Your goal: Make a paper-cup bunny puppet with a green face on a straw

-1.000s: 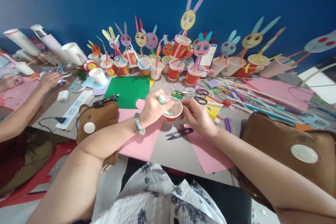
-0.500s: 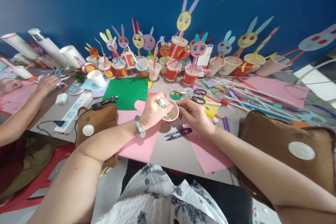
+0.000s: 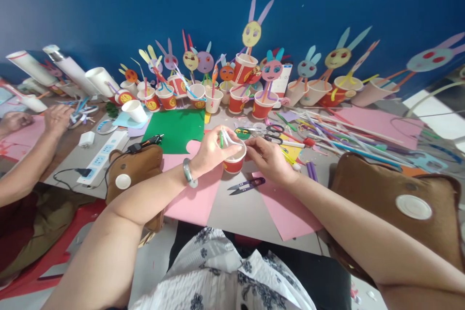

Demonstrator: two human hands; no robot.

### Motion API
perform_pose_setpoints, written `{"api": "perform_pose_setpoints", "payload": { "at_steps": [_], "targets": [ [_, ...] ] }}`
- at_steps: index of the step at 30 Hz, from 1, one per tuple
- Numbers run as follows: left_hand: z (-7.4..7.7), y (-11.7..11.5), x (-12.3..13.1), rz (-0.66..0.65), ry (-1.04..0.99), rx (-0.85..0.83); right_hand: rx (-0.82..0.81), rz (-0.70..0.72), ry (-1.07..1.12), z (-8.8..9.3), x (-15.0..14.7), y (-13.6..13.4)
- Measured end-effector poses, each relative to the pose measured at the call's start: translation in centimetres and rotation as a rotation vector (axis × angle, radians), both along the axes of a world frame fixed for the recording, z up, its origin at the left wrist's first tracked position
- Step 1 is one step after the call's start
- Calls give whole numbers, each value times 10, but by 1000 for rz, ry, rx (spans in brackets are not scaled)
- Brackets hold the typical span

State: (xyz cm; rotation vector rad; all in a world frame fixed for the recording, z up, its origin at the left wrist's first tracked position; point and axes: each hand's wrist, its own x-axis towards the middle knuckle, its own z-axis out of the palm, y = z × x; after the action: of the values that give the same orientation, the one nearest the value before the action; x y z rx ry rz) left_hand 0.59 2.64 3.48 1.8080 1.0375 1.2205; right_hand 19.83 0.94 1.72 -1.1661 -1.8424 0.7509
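Observation:
A red-and-white paper cup [image 3: 234, 165] is held upright over the table in front of me. My left hand [image 3: 210, 152] grips it by the left side, thumb across the rim. Bent white strips [image 3: 228, 136] and a small green piece [image 3: 221, 139] stick up beside those fingers at the cup's mouth; their lower ends are hard to make out. My right hand [image 3: 269, 159] has its fingers pinched at the right edge of the rim, and the fingertips are partly hidden. Just below the cup lie dark thread snips [image 3: 247, 185] on the table.
Cups with paper rabbit heads [image 3: 251, 34] line the wall. Scissors [image 3: 274, 133] and colourful craft stems [image 3: 348, 133] lie to the right. Pink paper [image 3: 290, 213], green paper [image 3: 174, 128], brown cushions [image 3: 378, 203] and a power strip [image 3: 101, 157] surround me. A co-worker's hand [image 3: 58, 118] is at left.
The cup has tilted more upright, showing more of its red side. The white strips now stand higher by my left fingers. Both hands stay at the cup.

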Motion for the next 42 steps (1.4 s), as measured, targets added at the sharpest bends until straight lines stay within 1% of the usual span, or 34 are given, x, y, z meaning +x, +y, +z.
{"api": "perform_pose_setpoints", "payload": {
  "at_steps": [3,6,8,12,16,19,23,27,31,34,40,42],
  "targets": [
    [2,4,-2,-6,-51,30,-4,-49,60,-2,0,0],
    [3,9,-5,24,-6,97,38,-78,41,-3,0,0],
    [3,11,-7,21,28,105,59,-86,24,-3,0,-1],
    [4,15,-10,-62,33,60,62,-75,21,-1,0,-3],
    [3,17,-9,-143,-19,5,34,-34,29,2,-2,-4],
    [0,15,-7,-207,-39,-9,43,-24,-5,3,-1,-5],
    [-6,14,-6,-280,-7,-17,94,-26,-88,1,1,-5],
    [-8,15,-6,-278,45,-38,126,15,-140,-2,3,-3],
    [-5,15,-6,-292,97,-8,153,55,-187,-3,6,-1],
    [-3,13,-6,-306,112,-6,139,82,-179,-4,6,-1],
    [-5,11,-6,-302,103,-60,93,43,-103,-6,0,-4],
    [-6,10,-6,-288,89,-40,95,36,-103,-5,-1,-5]
  ]
}}
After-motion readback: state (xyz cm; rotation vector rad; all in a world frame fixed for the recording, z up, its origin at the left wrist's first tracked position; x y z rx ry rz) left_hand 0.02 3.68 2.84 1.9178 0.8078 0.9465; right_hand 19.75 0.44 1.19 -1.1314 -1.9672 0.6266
